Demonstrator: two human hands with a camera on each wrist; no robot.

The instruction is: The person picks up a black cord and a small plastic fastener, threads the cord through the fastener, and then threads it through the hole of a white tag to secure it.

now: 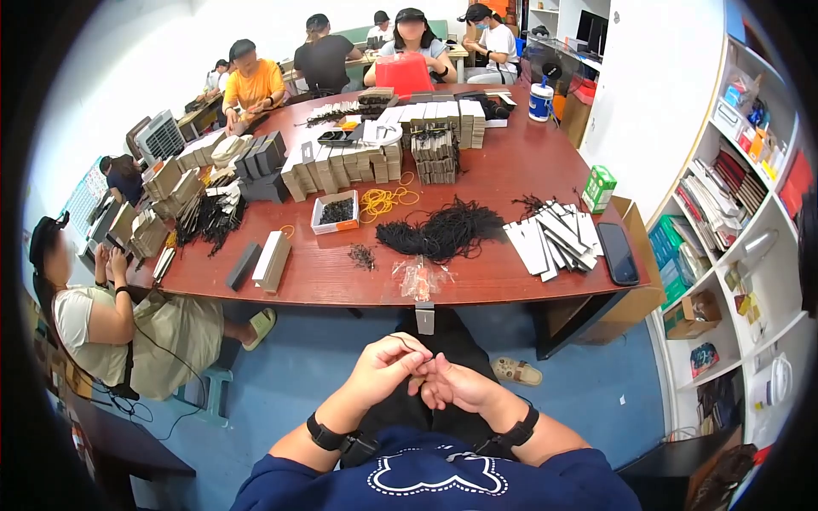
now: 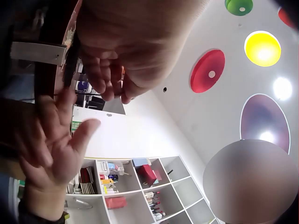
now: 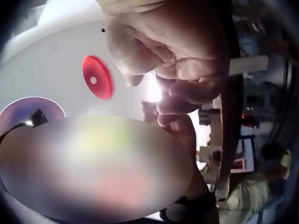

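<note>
Above my lap, my left hand pinches a thin black cord between thumb and fingertips. My right hand meets it from the right, its fingertips right at the left ones. In the left wrist view the right hand has its thumb away from its partly bent fingers. Curled fingers of the right hand show in the right wrist view, in front of the left hand. I cannot tell whether the right hand grips the cord. Just beyond, a small grey block hangs at the table edge under clear tape.
On the red-brown table lie a heap of black cords, white card strips, a phone, a small box of black pieces and stacked cards. A seated person works at left; shelves stand at right.
</note>
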